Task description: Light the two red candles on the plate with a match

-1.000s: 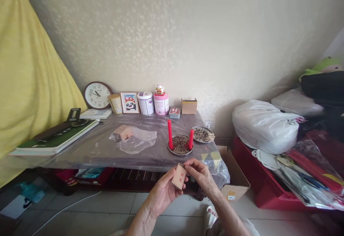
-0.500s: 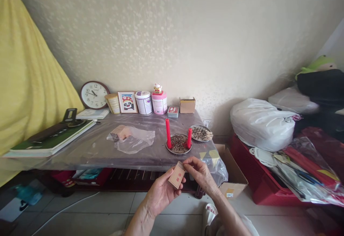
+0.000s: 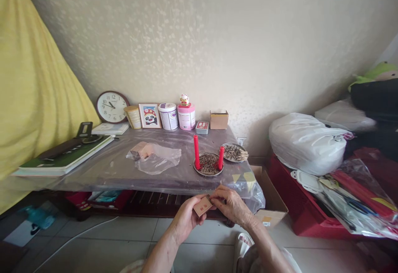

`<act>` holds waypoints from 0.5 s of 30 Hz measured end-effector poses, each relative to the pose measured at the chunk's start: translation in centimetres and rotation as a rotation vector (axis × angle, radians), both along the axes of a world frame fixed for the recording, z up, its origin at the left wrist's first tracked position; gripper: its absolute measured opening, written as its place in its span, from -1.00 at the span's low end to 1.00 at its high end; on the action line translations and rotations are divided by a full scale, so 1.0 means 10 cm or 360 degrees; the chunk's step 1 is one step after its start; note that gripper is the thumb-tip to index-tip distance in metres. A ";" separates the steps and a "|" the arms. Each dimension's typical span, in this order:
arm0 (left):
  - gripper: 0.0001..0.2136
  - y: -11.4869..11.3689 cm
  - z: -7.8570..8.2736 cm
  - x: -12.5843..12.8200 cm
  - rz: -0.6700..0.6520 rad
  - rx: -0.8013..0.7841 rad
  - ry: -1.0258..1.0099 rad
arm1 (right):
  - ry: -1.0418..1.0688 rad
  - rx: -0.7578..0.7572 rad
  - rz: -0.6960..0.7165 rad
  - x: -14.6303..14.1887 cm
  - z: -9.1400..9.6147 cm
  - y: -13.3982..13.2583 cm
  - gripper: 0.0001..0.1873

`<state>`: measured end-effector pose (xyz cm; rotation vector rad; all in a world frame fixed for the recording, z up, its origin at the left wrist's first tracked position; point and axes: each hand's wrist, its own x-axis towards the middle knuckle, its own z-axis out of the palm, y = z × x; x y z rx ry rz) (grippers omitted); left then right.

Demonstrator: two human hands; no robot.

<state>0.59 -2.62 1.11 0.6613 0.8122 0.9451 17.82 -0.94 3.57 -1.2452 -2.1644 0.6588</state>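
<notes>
A room in a home, used for both living and storage. A low table (image 3: 124,173) under a clear plastic cover stands against a wallpapered wall (image 3: 217,37) and carries household items: a wall clock (image 3: 112,107), a framed cartoon picture (image 3: 149,116), tins (image 3: 168,116), a lucky-cat figurine (image 3: 184,99) and two red candles (image 3: 196,152) in a metal dish (image 3: 207,165). A yellow curtain (image 3: 34,90) hangs at left. Stuffed bags (image 3: 306,142), a red bin (image 3: 292,206) and a plush toy (image 3: 381,71) are piled at right on the tiled floor (image 3: 108,244).
</notes>
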 end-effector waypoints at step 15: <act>-0.60 0.02 -0.09 0.01 -0.0133 0.0155 0.0337 | -0.0206 -0.0153 0.0091 0.01 -0.04 0.00 -0.81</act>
